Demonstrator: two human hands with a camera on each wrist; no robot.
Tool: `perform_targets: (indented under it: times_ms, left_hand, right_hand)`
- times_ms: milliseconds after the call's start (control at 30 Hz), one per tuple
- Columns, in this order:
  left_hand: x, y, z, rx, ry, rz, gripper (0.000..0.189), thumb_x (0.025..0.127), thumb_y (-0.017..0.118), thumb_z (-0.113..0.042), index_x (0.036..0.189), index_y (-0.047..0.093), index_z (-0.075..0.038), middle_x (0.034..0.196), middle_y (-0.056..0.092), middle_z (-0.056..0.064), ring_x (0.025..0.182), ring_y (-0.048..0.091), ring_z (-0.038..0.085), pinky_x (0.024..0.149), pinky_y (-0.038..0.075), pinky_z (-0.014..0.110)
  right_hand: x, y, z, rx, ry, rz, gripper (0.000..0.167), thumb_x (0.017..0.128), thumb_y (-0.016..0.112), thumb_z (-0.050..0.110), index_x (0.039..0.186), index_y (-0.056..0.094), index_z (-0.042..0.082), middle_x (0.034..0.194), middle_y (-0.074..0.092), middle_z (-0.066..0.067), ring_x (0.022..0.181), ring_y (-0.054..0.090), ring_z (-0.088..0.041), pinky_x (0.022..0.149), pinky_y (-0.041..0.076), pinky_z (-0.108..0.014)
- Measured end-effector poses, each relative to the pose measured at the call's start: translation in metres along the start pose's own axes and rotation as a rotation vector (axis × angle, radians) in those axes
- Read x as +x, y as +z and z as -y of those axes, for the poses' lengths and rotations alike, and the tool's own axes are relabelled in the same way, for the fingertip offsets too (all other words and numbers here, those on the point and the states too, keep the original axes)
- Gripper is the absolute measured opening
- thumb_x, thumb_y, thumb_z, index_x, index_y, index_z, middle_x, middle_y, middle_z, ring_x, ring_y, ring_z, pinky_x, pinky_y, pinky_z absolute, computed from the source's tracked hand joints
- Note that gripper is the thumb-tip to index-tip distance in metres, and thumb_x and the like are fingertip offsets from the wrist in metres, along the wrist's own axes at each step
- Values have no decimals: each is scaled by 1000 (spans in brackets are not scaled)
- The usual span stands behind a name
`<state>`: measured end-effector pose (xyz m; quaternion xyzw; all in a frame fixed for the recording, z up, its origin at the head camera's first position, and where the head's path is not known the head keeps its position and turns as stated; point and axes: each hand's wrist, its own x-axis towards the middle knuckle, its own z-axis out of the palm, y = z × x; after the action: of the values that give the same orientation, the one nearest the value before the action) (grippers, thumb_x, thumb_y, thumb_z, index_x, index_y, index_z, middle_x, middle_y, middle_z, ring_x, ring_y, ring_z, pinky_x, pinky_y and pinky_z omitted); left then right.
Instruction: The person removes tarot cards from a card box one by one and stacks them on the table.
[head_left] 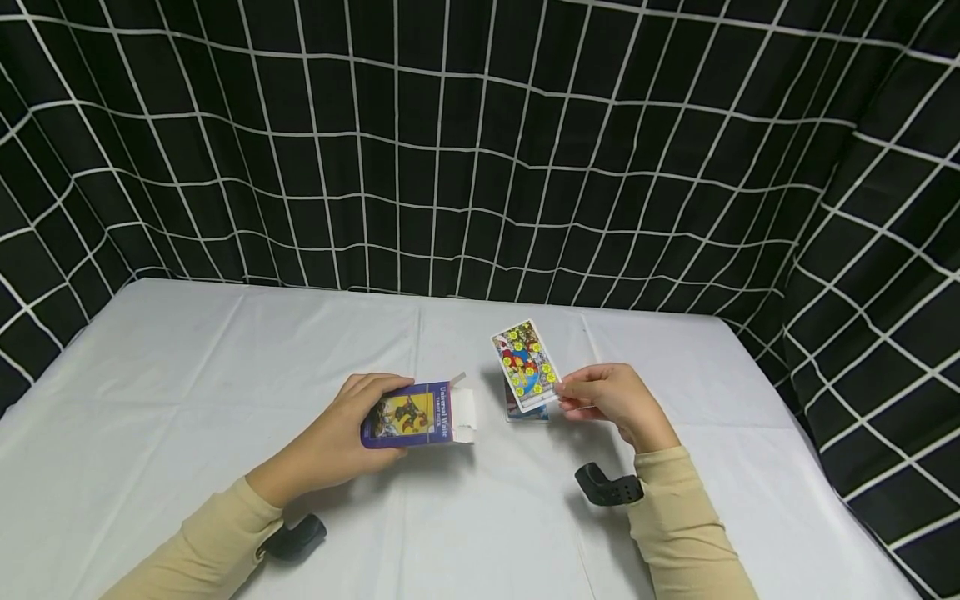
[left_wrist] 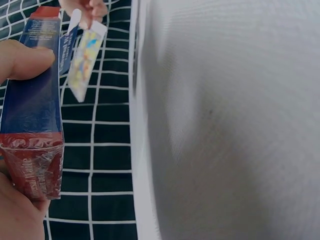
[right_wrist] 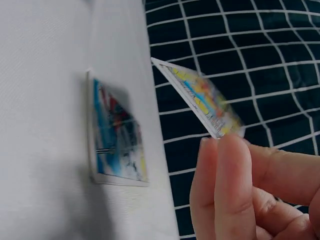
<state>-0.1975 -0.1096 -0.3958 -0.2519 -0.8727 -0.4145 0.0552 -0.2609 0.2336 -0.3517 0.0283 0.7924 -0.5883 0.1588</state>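
Note:
My left hand [head_left: 345,429] grips a purple tarot card box [head_left: 408,414] with a picture on its front. The box's end flap [head_left: 463,410] stands open toward the right, and clear wrap clings to its other end in the left wrist view. Between thumb and fingers, my right hand [head_left: 611,400] pinches a tarot card [head_left: 527,365] by its lower corner, its yellow-disc picture facing up. Beneath that card, another tarot card [right_wrist: 117,135] with a blue picture lies on the table, partly covered in the head view.
A white cloth covers the table [head_left: 225,367]. Black curtains [head_left: 420,150] with a white grid rise behind it and at both sides. A dark wrist camera [head_left: 607,486] sits at the right sleeve, another wrist camera [head_left: 296,540] at the left.

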Motion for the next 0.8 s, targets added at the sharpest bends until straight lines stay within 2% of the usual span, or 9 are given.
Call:
perform_targets:
  times_ms: [100,300,567,800]
  left_hand:
    - [0,0,0,-1,1,3,79,72,85,-12,142,49,-8,141,52,8,127,43,24,106,40,51]
    - [0,1,0,-2,-5,9,79,72,84,-13,142,48,-9,142,52,8,128,42,25,106,40,51]
    - [0,1,1,2,8,-2,78,72,84,-11,142,49,-9,140,53,8,126,43,25,105,40,51]
    - [0,1,0,-8,-4,8,79,72,85,-11,142,49,-9,141,52,7,127,42,24,106,40,50]
  right_hand:
    - [4,0,-4,31,46,11,25,91,64,-1,108,59,-18,67,70,0,60,68,-4,62,57,-19]
    - [13,0,-15,89,122,46,12,89,65,-2,98,62,-10,67,71,-3,62,71,-8,63,58,-21]
    - [20,0,-26,137,174,83,12,90,63,-2,98,59,-10,67,71,-4,63,71,-9,64,58,-21]
    - [22,1,-29,125,197,93,9,90,64,-2,95,62,-8,66,71,-5,61,71,-9,63,57,-20]
